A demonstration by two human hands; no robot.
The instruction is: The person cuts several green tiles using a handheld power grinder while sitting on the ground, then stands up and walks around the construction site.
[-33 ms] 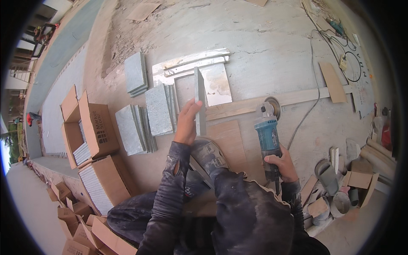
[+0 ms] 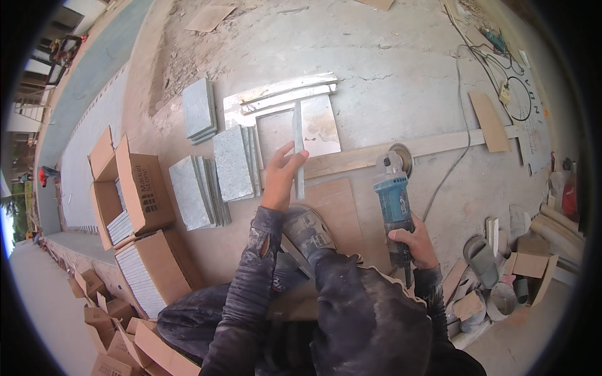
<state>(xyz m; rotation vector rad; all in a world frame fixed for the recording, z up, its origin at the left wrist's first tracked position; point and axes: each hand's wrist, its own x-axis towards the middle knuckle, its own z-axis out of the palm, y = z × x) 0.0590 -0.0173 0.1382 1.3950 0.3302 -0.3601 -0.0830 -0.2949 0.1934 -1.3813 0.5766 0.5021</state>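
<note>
Left hand narrowly pinches a gray tile on edge; right hand wraps tightly around a teal grinder. Tile stacks sit left.

Grey stone tiles lie stacked on the left of a dusty concrete floor, with cardboard boxes standing at near left. A long wooden board stretches right, crossed by a dark cable.

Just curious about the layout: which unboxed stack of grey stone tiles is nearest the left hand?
The rightmost grey stone stack; the upper stack and lower stack sit farther from the left hand.
</note>
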